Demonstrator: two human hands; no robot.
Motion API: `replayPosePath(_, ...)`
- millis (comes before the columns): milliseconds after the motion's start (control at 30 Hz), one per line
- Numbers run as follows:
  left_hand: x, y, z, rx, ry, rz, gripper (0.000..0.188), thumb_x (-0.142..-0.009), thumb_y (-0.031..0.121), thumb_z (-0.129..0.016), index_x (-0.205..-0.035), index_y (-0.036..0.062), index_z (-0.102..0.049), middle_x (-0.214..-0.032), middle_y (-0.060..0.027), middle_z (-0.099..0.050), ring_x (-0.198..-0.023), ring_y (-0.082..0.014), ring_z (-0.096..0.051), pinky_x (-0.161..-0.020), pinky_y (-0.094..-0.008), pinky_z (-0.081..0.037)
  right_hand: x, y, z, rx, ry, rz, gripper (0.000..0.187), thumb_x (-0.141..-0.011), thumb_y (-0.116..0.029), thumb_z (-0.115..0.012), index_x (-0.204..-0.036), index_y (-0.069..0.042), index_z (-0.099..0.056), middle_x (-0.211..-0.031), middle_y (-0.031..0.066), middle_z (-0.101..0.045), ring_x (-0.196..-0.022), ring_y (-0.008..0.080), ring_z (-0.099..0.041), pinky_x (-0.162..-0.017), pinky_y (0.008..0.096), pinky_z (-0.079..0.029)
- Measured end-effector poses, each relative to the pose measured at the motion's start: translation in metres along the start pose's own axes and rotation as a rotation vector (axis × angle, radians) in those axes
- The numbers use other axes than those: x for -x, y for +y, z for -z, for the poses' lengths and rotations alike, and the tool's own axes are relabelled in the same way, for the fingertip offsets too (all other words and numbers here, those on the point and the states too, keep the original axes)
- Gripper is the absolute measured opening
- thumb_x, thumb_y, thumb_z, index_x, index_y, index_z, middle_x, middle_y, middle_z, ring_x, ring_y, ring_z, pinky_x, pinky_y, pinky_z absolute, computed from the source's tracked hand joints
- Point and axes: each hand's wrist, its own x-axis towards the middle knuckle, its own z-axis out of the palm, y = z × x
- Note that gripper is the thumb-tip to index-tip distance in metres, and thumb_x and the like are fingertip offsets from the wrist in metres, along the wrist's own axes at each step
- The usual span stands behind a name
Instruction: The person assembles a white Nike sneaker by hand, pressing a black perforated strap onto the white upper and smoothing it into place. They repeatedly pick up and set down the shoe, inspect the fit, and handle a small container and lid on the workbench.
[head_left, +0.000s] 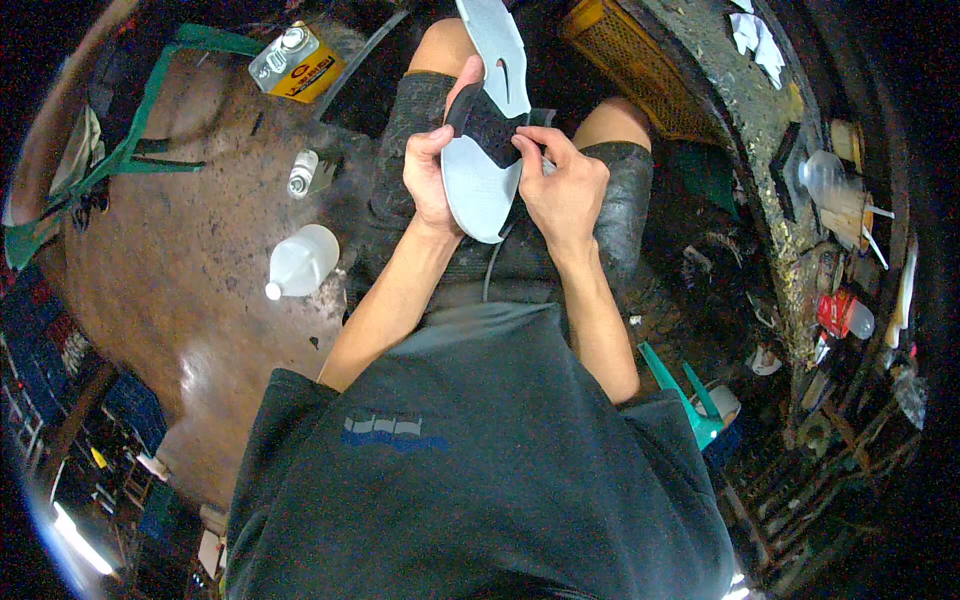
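Note:
Over my lap is a sandal with a pale grey sole (477, 183) and a wide black strap (490, 130) across its middle. The toe or heel end nearest me is rounded; the far end, with a slot-like opening, runs out of the top of the view. My left hand (430, 188) grips the sole's left side, its thumb near the strap's lower left edge and a finger up along the strap. Thumb and forefinger of my right hand (567, 188) are pinched at the strap's right edge. Its other fingers are curled, and the strap's underside is hidden.
To the left on the brown floor stand a yellow and silver tin (297, 66), a small clear bottle (304, 172) and a white plastic jug (304, 260). A green chair frame (135, 130) is beyond them. At right are an orange crate (640, 70) and a cluttered, worn bench (745, 150).

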Motion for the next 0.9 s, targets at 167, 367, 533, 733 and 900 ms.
replayPosePath(167,-0.001,0.001,0.001,-0.09,0.004,-0.01,0.089,-0.087,0.036,-0.05,-0.169,0.008,-0.031,-0.168,-0.0135,-0.041,-0.151,-0.0292,-0.044,-0.128,-0.0429,-0.031,-0.004,0.0,-0.007,0.119,-0.071,0.052,0.004,-0.092,-0.014,-0.075,-0.095,-0.012,-0.073,-0.059,0.0099,-0.065,-0.052,0.0317,-0.068,-0.054,0.0453,-0.053)
replayPosePath(367,-0.001,0.002,-0.003,-0.128,0.0,-0.042,0.087,-0.087,0.034,-0.05,-0.168,0.0069,-0.033,-0.168,-0.0155,-0.042,-0.151,-0.0307,-0.044,-0.129,-0.0424,-0.03,0.0,0.003,-0.019,0.164,-0.037,0.016,0.006,-0.092,-0.012,-0.073,-0.098,-0.009,-0.072,-0.059,0.0098,-0.065,-0.051,0.0309,-0.067,-0.052,0.0454,-0.05)
replayPosePath(533,-0.001,0.002,-0.005,-0.12,0.019,-0.022,0.086,-0.087,0.034,-0.049,-0.168,0.0068,-0.033,-0.167,-0.0155,-0.043,-0.151,-0.0306,-0.045,-0.128,-0.043,-0.032,0.002,0.006,-0.018,0.045,-0.013,-0.068,0.007,-0.094,-0.018,-0.073,-0.099,-0.014,-0.07,-0.063,0.0128,-0.069,-0.057,0.035,-0.072,-0.055,0.0488,-0.056)
replayPosePath(733,-0.001,0.003,0.002,-0.077,0.018,-0.016,0.085,-0.088,0.034,-0.047,-0.168,0.007,-0.033,-0.166,-0.0157,-0.044,-0.149,-0.031,-0.047,-0.127,-0.0439,-0.034,0.005,0.005,-0.012,0.079,-0.012,0.003,0.005,-0.094,-0.019,-0.074,-0.097,-0.015,-0.072,-0.066,0.0122,-0.072,-0.058,0.0335,-0.073,-0.054,0.047,-0.056)
replayPosePath(900,-0.002,0.003,0.0,-0.052,0.014,-0.011,0.085,-0.089,0.035,-0.046,-0.168,0.0068,-0.033,-0.167,-0.0152,-0.043,-0.15,-0.0312,-0.046,-0.127,-0.0442,-0.034,0.003,0.005,-0.023,0.167,0.124,0.06,0.006,-0.093,-0.019,-0.078,-0.097,-0.015,-0.076,-0.057,0.0099,-0.065,-0.048,0.0297,-0.067,-0.049,0.0433,-0.05)
